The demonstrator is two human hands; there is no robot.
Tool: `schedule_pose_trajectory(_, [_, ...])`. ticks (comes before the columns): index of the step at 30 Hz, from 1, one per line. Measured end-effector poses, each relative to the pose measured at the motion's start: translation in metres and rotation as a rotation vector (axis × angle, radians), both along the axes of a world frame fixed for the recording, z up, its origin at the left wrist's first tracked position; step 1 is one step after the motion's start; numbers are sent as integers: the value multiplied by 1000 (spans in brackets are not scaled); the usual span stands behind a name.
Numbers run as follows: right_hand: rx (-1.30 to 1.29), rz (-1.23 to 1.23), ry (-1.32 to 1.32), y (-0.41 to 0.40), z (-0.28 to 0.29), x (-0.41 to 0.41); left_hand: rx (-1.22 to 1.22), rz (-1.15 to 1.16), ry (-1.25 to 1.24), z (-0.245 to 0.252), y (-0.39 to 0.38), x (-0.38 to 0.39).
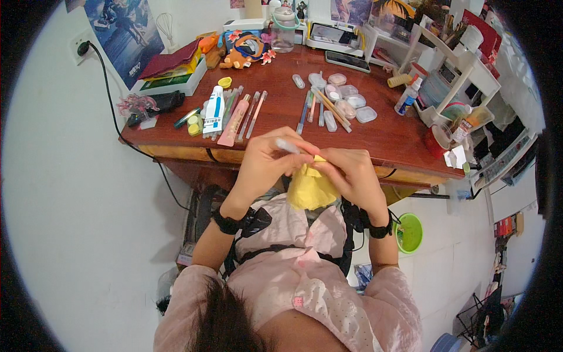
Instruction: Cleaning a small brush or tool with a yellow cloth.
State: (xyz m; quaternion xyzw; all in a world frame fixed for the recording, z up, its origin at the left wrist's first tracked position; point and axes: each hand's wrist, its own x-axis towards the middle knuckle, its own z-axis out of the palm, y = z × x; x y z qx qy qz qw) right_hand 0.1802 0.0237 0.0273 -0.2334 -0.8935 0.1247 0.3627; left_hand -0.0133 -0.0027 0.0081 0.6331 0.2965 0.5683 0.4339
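Note:
Above my lap, in front of the desk's edge, my left hand (268,160) and my right hand (352,171) meet at a yellow cloth (314,189), pinching its upper edge between their fingertips while the rest hangs down. A whitish translucent piece, perhaps a pen or tube, (286,145) sticks out between the fingers of my left hand. On the desk behind lie a white-and-blue tube (214,110), a pink tube (234,121) and several pens (257,114). Farther right are more pens (303,112) beside several small clear plastic cases (366,114).
The wooden desk (277,83) spans the view ahead. At its right stand a spray bottle (408,97), a red tape roll (438,140) and a white rack (457,79). A phone (347,61) lies at the back. A green bin (409,233) stands on the floor at right.

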Motion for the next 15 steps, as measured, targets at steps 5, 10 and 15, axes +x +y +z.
schedule_pose_trajectory(5, [108,-50,18,1,-4,-3,-50,153,-97,-6,0,4])
schedule_pose_trajectory(10, [-138,-24,45,-3,-4,-4,-99,-78,-208,2,-1,6])
schedule_pose_trajectory(15, [-64,-32,75,-4,-6,-7,-25,81,-192,-11,4,0])
